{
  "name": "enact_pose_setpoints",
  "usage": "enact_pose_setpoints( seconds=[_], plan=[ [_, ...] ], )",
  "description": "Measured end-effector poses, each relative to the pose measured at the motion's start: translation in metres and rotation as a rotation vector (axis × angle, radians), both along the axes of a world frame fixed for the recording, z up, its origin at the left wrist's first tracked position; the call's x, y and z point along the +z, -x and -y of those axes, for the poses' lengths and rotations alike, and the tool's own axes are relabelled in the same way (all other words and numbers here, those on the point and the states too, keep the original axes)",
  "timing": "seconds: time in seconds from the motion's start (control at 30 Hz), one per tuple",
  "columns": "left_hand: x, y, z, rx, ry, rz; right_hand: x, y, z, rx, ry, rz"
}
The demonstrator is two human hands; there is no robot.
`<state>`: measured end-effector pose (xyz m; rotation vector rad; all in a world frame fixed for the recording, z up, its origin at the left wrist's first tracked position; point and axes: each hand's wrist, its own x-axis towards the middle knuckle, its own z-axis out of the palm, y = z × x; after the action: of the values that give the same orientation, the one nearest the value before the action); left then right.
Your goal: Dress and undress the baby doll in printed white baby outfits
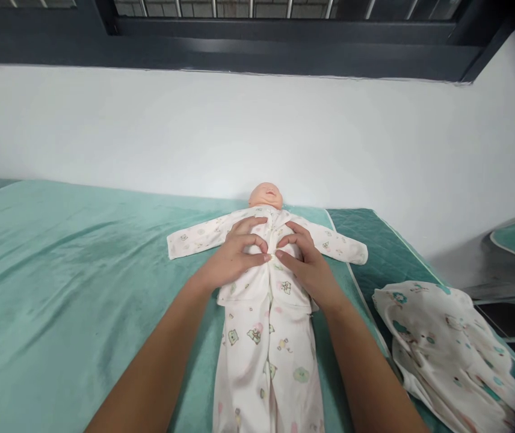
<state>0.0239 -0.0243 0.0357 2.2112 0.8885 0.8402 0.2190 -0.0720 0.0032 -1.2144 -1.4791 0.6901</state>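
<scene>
Trousers (243, 361): white with small printed animals and green patches, laid straight on the pale green sheet (81, 300), the lower part cut off by the bottom edge of view.
Printed cloth (447, 343): white with teal shapes, bunched in loose folds to the right, apart from the trousers.
Left hand (246, 243): on the left part of the front of the top (239, 288), thumb and forefinger curled almost together at the middle seam; whether fabric is nipped between the tips, I cannot tell.
Right hand (302, 258): facing it across the seam, tips just beside the left ones, thumb and forefinger bent toward each other; a hold on the fabric cannot be made out either.
Top: white and printed like the trousers, its hem over their waist, both sleeves stretched out sideways.
Doll (265, 195): face up in the top, head at the sheet's far edge, near the wall (239, 132).
Dark green pad (361, 225): quilted, light-edged, right of the sheet.
Window frame (284, 54): dark, above the white wall, upright metal bars (251, 8) behind it.
</scene>
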Motion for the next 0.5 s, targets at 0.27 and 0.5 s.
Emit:
enact_pose_setpoints(
  seconds=[0.27, 0.5],
  plan=[
    [0.001, -0.0002, 0.0025, 0.031, -0.003, 0.0, 0.002, 0.0, 0.0011, -0.005, 0.062, -0.016],
    [-0.0011, -0.0044, 0.004, 0.056, -0.056, -0.011, -0.0017, -0.001, -0.0013, 0.002, 0.054, -0.014]
  ],
)
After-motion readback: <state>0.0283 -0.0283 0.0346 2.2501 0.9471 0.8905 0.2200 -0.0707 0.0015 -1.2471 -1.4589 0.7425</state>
